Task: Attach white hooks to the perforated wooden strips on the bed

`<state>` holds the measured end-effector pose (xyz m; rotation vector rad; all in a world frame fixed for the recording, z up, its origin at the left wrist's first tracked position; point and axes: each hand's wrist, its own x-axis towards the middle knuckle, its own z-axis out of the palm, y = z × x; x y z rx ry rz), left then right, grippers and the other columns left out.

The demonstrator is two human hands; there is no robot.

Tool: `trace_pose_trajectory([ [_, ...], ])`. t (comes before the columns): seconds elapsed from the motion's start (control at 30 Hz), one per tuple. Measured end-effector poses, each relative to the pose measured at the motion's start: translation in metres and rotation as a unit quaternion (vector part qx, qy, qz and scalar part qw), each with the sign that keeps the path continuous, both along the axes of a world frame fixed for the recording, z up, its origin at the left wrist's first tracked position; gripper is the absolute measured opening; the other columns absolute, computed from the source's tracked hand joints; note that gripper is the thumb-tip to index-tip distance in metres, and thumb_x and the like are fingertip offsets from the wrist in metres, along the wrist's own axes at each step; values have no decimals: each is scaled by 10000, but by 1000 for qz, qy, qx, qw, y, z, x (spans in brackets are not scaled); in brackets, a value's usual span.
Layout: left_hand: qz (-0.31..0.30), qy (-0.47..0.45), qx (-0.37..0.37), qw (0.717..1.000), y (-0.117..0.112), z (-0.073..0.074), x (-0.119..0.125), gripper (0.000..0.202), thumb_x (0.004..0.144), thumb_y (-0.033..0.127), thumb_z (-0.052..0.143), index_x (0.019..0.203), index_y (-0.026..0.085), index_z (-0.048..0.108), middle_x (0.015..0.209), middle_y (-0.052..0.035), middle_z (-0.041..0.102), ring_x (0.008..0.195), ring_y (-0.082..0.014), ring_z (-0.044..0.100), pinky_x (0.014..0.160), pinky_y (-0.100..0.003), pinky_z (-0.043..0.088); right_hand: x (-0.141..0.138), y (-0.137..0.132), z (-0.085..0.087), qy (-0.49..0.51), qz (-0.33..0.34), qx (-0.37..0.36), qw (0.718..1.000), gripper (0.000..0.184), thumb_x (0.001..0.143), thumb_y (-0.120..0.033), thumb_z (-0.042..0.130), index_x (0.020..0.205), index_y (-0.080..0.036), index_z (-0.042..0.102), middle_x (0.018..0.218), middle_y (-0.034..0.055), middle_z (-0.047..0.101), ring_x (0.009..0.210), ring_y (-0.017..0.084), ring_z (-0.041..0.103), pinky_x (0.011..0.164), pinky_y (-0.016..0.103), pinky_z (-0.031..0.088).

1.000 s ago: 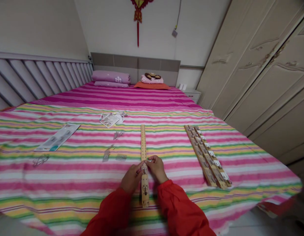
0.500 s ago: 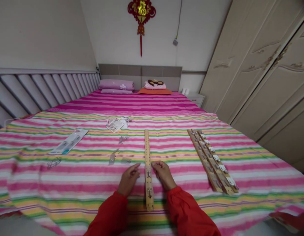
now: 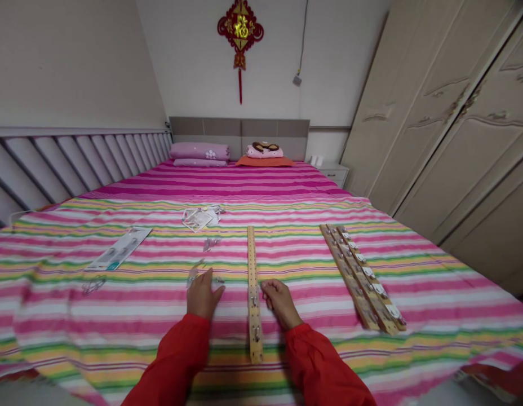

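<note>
A long wooden strip (image 3: 252,265) with rows of small holes lies lengthwise in front of me. Two metal hooks on clear backings (image 3: 256,332) sit on its near half. My right hand (image 3: 282,303) is beside the strip's right side, thumb and forefinger pinched together; what they hold, if anything, is hidden. Left of the strip, my left hand (image 3: 203,296) reaches over the striped cloth with thumb and fingers apart. By its fingertips lie a small clear-backed hook (image 3: 220,280) and another clear piece (image 3: 191,276), partly covered. Further off is one more clear-backed hook (image 3: 209,243).
To the right lie several wooden strips (image 3: 358,276) fitted with clear and white hooks. On the left are a flat hook package (image 3: 120,248) and a thin wire-like bundle (image 3: 93,284). Loose packaging (image 3: 201,217) is farther back on the bed's striped cloth (image 3: 295,239).
My left hand has moved left, away from the strip, to the loose clear hooks, and its fingers have spread. My right hand stays beside the strip. The view has tilted slightly.
</note>
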<state>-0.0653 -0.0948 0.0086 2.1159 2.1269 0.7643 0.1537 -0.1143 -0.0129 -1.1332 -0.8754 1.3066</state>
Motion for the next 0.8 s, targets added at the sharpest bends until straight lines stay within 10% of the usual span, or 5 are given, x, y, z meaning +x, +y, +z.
trace_pose_trajectory([
  [0.37,-8,-335,48,941,1,-2,0,479,657,261,559,1120,149,602,910,-73,656,839,-211,629,815,-396,517,1,-1,1,5,-2,-4,1000,279,650,-417,664,713,-155,590,456,-74,522,295,48,336,335,200,203],
  [0.8,-65,-611,-100,782,-9,61,40,807,512,374,804,1238,124,555,902,-73,690,770,-158,640,705,-287,492,-9,-6,28,57,25,60,996,291,636,-398,744,791,-158,691,530,-43,553,418,70,409,389,197,300],
])
